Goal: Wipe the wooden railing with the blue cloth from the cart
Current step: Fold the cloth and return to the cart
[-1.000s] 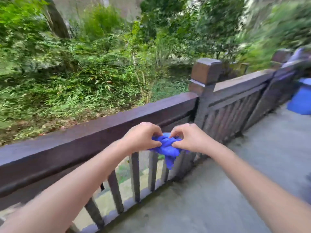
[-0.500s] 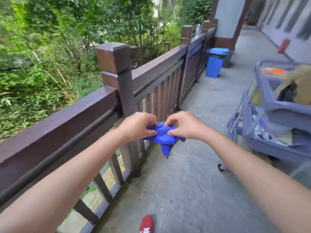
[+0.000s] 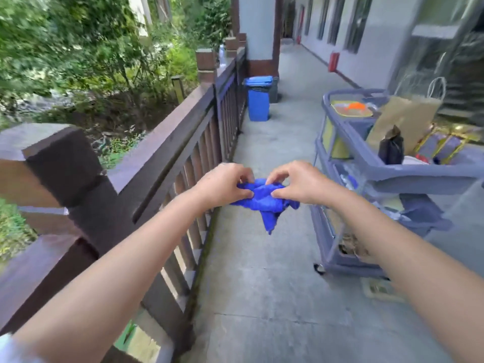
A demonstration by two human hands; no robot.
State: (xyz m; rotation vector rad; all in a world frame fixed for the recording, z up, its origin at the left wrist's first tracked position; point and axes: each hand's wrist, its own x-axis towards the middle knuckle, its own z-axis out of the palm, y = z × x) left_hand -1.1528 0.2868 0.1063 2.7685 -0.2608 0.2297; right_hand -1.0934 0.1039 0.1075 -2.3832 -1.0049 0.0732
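A crumpled blue cloth [image 3: 265, 203] hangs in the air over the walkway, gripped on both sides. My left hand [image 3: 222, 186] pinches its left end and my right hand [image 3: 296, 183] pinches its right end; one corner droops down. The dark brown wooden railing [image 3: 167, 142] runs along the left side, with a square post [image 3: 60, 161] close at the left, apart from the cloth. The grey cart [image 3: 387, 176] stands just right of my right hand, loaded with bags and supplies.
A blue bin [image 3: 258, 99] stands by the railing farther down the concrete walkway [image 3: 262, 297]. A building wall with windows lines the right. Greenery lies beyond the railing. A paper bag [image 3: 403, 121] stands in the cart's top tray.
The view has swung right, from facing the railing to looking along the walkway, bringing the cart into sight. Both hands keep hold of the cloth, which is now over the floor beside the cart.
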